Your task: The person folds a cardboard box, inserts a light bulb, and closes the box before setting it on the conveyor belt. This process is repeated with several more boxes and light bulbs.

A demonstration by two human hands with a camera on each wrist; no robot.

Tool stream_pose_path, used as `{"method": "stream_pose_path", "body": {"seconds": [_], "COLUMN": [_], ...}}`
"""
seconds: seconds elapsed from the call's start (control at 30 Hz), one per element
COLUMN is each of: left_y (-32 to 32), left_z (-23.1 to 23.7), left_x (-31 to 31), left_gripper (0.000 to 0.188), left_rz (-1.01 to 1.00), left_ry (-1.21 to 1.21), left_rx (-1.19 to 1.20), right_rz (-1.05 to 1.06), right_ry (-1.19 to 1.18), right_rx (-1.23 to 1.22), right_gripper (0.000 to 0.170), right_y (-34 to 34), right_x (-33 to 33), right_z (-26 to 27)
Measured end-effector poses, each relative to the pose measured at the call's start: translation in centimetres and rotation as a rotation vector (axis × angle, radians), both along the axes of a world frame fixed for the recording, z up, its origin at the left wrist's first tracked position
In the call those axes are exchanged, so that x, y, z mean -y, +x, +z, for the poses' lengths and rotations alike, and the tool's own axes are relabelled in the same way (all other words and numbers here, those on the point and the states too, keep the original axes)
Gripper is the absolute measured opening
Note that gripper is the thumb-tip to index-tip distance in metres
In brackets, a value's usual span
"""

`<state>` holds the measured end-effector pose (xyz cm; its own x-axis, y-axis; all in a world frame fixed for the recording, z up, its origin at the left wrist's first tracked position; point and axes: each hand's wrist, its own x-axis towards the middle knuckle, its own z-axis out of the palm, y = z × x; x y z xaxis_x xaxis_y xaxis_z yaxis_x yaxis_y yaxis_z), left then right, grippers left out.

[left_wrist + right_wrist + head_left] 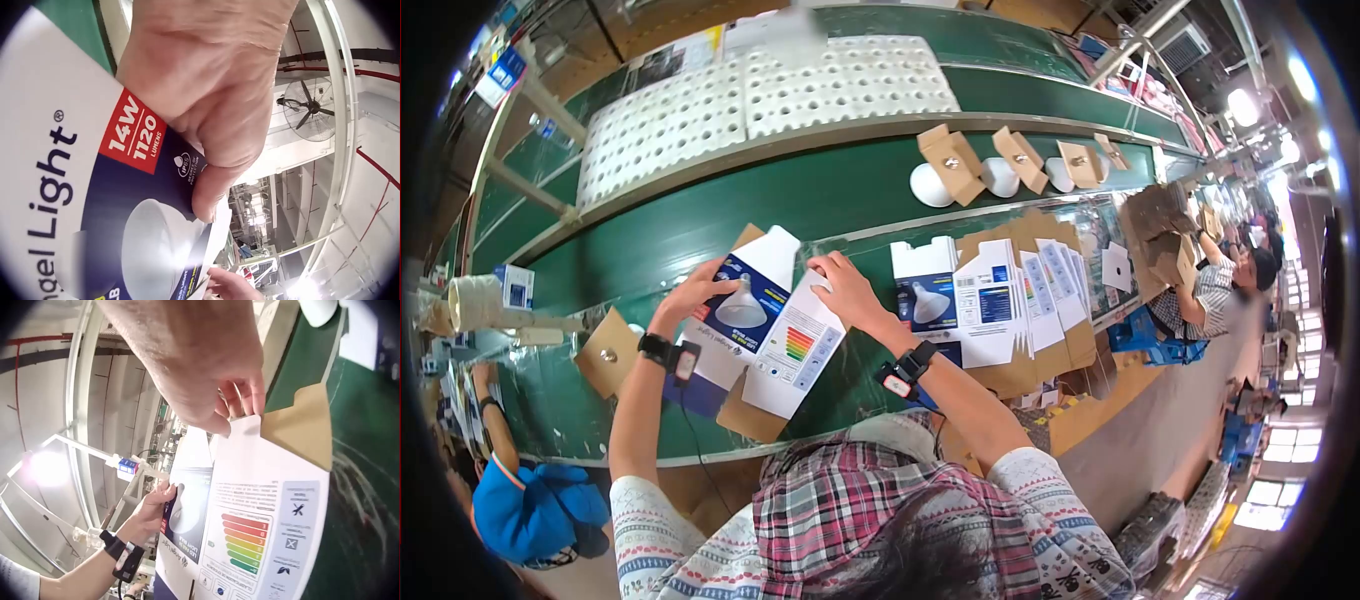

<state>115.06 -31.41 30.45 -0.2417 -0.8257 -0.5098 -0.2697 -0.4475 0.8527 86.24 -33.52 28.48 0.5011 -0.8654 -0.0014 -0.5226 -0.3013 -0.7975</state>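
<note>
The left hand (pixel 697 293) grips the printed carton (pixel 802 345) at one upper edge, thumb pressed on the front panel, while the right hand (pixel 846 290) pinches the top edge of the panel with the coloured rating bars, so the carton lies between and nearer the person than both hands. To shape it well, both hands should probably press evenly along the creases, keeping the panels from buckling, well clear of the flat cartons (pixel 990 305) right of the right hand.
</note>
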Motion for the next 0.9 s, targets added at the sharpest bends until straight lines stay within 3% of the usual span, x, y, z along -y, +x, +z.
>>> {"method": "stream_pose_path", "body": {"seconds": [0.07, 0.2, 0.3, 0.33, 0.43, 0.5, 0.57, 0.63, 0.67, 0.7, 0.77, 0.87, 0.9], "left_y": [0.6, -0.1, -1.1, -1.6, -3.4, -4.4, -6.3, -7.7, -8.4, -9.0, -8.4, -7.5, -6.7], "left_z": [-1.3, -1.0, 0.9, 1.6, 1.4, -2.0, -0.2, -1.6, -1.9, -2.5, -4.8, -4.4, -3.6], "left_x": [-0.4, -1.3, -2.0, -2.1, -3.6, -6.3, -7.0, -8.6, -9.2, -9.5, -9.8, -9.1, -8.8], "left_gripper": [0.047, 0.042, 0.043, 0.045, 0.047, 0.054, 0.059, 0.065, 0.07, 0.078, 0.082, 0.086, 0.086], "left_rz": [-0.09, -0.075, -0.206, -0.201, -0.201, -0.145, -0.137, -0.147, -0.187, -0.169, -0.229, -0.216, -0.174], "left_ry": [0.002, -0.105, -0.32, -0.278, -0.196, -0.125, 0.004, -0.02, -0.003, 0.019, -0.001, 0.221, 0.169], "left_rx": [-0.072, -0.022, 0.342, 0.26, 0.324, 0.298, 0.213, 0.121, 0.18, 0.156, 0.304, 0.14, 0.152], "right_rz": [0.0, 0.003, 0.181, 0.248, 0.388, 0.437, 0.501, 0.451, 0.373, 0.399, 0.407, 0.428, 0.369], "right_ry": [0.092, 0.338, 0.39, 0.384, 0.37, 0.322, 0.504, 0.499, 0.51, 0.742, 0.539, 0.48, 0.422], "right_rx": [-0.041, 0.037, 0.051, 0.08, 0.029, 0.116, 0.03, 0.022, 0.152, 0.078, 0.094, -0.057, 0.0], "right_gripper": [0.037, 0.038, 0.034, 0.034, 0.033, 0.032, 0.034, 0.029, 0.026, 0.031, 0.035, 0.038, 0.039], "right_y": [1.0, 0.6, 0.5, 0.3, -1.2, -2.7, -4.0, -5.2, -6.4, -6.6, -7.8, -6.9, -6.4], "right_x": [-1.0, -1.4, -0.6, -0.6, -1.2, -3.6, -4.5, -7.4, -8.5, -7.6, -8.4, -8.1, -7.8], "right_z": [-1.6, -2.9, -3.8, -4.5, -6.3, -9.5, -7.2, -10.2, -9.8, -6.1, -8.4, -9.6, -9.3]}}
